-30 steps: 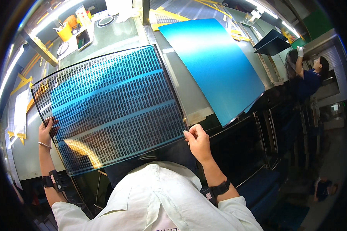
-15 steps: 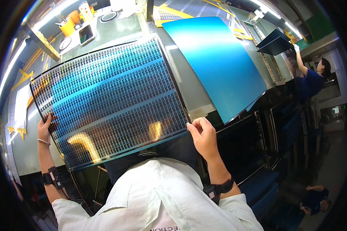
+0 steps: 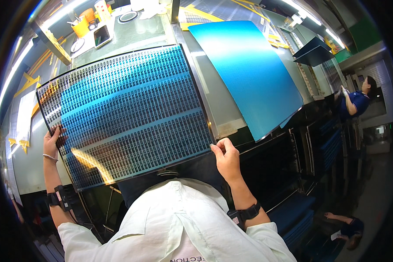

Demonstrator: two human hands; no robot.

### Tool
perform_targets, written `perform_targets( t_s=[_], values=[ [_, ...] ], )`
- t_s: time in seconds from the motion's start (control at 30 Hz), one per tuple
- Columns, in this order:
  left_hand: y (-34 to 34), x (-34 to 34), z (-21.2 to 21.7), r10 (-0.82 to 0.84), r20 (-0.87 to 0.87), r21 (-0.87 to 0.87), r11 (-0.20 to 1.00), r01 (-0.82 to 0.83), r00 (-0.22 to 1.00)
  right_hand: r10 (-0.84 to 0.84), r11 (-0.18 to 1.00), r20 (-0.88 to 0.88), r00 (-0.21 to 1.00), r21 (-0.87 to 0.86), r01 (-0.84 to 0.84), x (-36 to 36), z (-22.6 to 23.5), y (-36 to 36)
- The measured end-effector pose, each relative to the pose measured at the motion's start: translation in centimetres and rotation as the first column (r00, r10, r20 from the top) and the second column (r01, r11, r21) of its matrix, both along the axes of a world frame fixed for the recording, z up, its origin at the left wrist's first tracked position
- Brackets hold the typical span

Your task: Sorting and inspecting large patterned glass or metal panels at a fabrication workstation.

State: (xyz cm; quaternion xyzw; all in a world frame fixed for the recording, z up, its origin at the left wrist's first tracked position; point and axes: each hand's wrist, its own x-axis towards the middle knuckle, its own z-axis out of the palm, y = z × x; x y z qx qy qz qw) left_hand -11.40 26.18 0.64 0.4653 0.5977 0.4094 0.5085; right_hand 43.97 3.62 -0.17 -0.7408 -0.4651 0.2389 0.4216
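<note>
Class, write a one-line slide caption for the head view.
Both hands, left and right, hold a perforated sheet by its edges above a metal table.

I see a grey metal workbench (image 3: pixel 135 37) running ahead under bright overhead light, with yellow floor markings (image 3: pixel 24 81) to its left. An orange cup (image 3: pixel 81 27) of tools stands at its far end. At right, dark racks (image 3: pixel 310 144) line an aisle where a co-worker in blue (image 3: pixel 355 102) stands.

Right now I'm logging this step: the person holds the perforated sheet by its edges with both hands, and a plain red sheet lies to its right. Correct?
Not quite. The head view shows both hands, left hand and right hand, gripping the perforated sheet, but the plain sheet to its right is blue, not red.
</note>
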Motion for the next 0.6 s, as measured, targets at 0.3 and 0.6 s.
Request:
perform_targets(
  t_s=[0.3, 0.6],
  values=[
    [-1.4, 2.2, 3.6, -0.152, -0.052, -0.316, 0.940, 0.128, 0.987, -0.025, 0.999, 0.029, 0.999, 0.032, 0.025, -0.2, -0.3, -0.1],
    [8.9, 1.4, 0.4, 0.150, -0.266, -0.129, 0.973, -0.189, 0.952, 0.018, 0.997, 0.042, 0.999, -0.074, -0.015, -0.3, 0.0, -0.1]
  ],
)
